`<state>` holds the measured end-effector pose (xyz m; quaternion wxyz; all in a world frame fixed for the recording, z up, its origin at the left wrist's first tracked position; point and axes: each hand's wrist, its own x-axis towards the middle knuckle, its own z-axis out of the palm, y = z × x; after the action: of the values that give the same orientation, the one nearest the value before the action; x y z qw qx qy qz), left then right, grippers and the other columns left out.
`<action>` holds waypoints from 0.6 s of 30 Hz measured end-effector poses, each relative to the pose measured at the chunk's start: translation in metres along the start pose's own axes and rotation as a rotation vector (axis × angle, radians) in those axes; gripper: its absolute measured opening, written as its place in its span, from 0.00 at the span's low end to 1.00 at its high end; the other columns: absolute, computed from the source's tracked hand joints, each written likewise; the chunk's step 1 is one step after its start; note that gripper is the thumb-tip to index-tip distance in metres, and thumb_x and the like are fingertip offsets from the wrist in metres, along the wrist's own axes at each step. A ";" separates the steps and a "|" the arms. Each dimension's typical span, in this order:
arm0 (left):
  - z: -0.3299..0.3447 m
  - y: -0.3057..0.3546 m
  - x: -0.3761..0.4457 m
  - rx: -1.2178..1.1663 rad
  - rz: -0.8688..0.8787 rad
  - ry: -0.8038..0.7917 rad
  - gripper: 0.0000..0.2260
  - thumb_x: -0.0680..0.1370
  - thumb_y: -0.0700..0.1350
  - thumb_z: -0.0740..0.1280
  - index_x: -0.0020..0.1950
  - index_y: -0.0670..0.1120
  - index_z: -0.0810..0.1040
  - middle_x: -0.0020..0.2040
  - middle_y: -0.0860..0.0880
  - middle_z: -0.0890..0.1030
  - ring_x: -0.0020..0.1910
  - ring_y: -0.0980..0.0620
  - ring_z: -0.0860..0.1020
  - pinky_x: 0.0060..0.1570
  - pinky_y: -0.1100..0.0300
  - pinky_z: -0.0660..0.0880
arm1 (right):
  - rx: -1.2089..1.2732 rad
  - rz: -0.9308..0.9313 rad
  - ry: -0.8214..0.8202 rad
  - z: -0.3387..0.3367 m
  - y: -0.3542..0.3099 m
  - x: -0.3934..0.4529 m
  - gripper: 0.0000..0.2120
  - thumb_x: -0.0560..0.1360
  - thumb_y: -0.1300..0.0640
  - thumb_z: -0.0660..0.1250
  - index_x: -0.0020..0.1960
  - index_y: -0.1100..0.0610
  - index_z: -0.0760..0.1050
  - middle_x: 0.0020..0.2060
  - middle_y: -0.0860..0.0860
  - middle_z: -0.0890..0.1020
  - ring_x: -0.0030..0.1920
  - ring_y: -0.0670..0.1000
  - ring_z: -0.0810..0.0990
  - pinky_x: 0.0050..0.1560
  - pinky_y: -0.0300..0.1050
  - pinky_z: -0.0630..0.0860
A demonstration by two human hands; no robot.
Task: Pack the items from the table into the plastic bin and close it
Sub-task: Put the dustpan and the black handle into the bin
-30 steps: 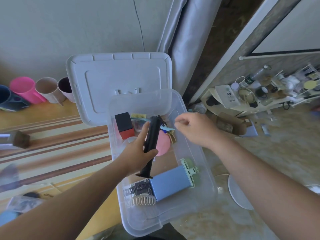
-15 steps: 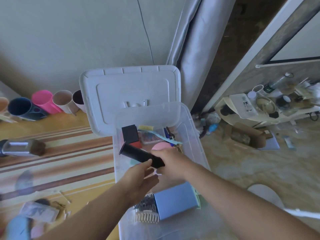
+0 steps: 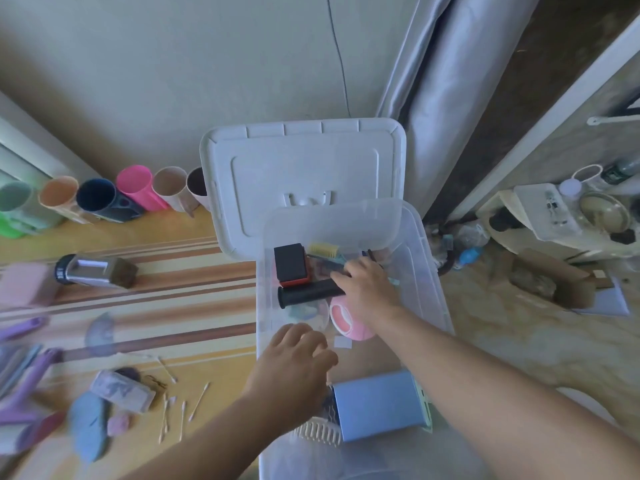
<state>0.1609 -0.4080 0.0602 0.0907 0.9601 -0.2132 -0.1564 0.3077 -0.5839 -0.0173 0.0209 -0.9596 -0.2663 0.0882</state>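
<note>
Table [image 3: 145, 237]: striped, items scattered left.
Bin [image 3: 433, 271]: open, lid [image 3: 301, 168] propped behind.
Right hand [image 3: 367, 289]: fingers closed round black tube [image 3: 308, 293] inside bin.
Left hand [image 3: 294, 365]: loosely open, empty, over bin's near-left edge.

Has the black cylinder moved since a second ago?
Yes. The black cylinder has gone from upright in the left hand to lying beside the black-and-red block in the bin, under the right hand.

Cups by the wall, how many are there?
6, in a row lying along the wall: green, peach, dark blue, pink, beige, and one half hidden behind the lid. More may be out of frame.
</note>
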 end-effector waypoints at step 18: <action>-0.008 -0.044 -0.042 -0.260 0.023 0.285 0.19 0.79 0.51 0.68 0.69 0.53 0.76 0.69 0.46 0.75 0.69 0.42 0.72 0.67 0.44 0.72 | 0.001 0.047 0.006 -0.062 -0.023 -0.004 0.35 0.79 0.36 0.61 0.82 0.50 0.64 0.79 0.61 0.62 0.74 0.68 0.63 0.71 0.66 0.68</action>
<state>0.1445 -0.3496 0.0676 0.2451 0.9502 -0.1873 -0.0442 0.3038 -0.5659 0.0466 0.0199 -0.9658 -0.2437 0.0860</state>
